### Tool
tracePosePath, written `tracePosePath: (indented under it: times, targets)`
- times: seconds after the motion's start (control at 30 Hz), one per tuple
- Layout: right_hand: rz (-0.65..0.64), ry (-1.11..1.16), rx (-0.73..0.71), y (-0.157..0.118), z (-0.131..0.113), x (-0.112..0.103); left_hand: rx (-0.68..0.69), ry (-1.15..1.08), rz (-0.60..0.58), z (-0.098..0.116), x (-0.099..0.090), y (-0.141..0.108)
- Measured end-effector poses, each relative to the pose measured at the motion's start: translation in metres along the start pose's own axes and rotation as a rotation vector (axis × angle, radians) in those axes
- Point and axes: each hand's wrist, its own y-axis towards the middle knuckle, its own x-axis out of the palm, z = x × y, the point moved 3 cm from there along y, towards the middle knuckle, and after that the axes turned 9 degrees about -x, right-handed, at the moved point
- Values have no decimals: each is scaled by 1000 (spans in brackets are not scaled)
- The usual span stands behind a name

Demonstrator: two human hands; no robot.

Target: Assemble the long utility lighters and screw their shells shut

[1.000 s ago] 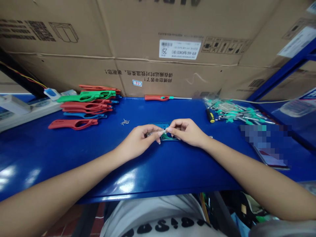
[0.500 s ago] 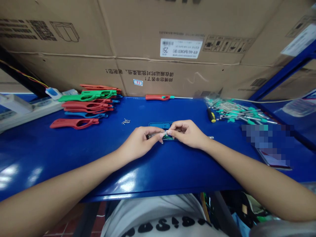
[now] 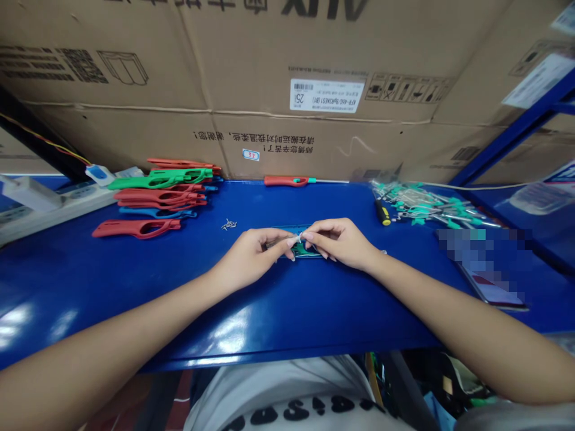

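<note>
My left hand (image 3: 258, 254) and my right hand (image 3: 339, 242) meet at the middle of the blue table. Pinched between the fingertips of both is a small whitish piece (image 3: 296, 238), too small to make out clearly. Beneath the fingers lies a blue casing (image 3: 296, 229) with green parts (image 3: 305, 249) inside, mostly covered by the hands. The left fingers also curl over a clear, greyish part that is largely hidden.
Red, green and blue lighter shells (image 3: 157, 194) are piled at the left beside a power strip (image 3: 76, 206). Small screws (image 3: 229, 224), a red lighter (image 3: 286, 181), a screwdriver (image 3: 383, 212), metal rods with green pieces (image 3: 431, 203) and a blurred device (image 3: 485, 269) lie around.
Both hands have shifted very slightly and stay pinched together. More of the green parts shows between them. The camera view has tilted a little, showing more of the cardboard's upper lettering.
</note>
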Motion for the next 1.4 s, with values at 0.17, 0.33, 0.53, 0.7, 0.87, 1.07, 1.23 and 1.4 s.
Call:
tracePosePath:
  times: [0.17,0.33,0.53,0.7,0.87,1.07,1.23,1.4]
  targets:
    - [1,9,-40,0,3,-2,0,-2,-13,-2,-1,0]
    - [4,8,0,0,6,-2,-2,-8,-5,-1,1,0]
    - [11,18,7,1,2,0,19,29,-7,-2,2,0]
    - [11,1,22,-1,2,2,42,74,3,-2,4,-1]
    - [39,-32,34,-3,4,2,54,78,16,-3,7,-4]
    - [40,-30,15,-1,6,2,82,72,67,-1,5,-4]
    - [47,-20,7,0,5,3,86,15,93,-3,3,-3]
    - [41,-35,26,0,2,3,91,41,86,-7,3,-2]
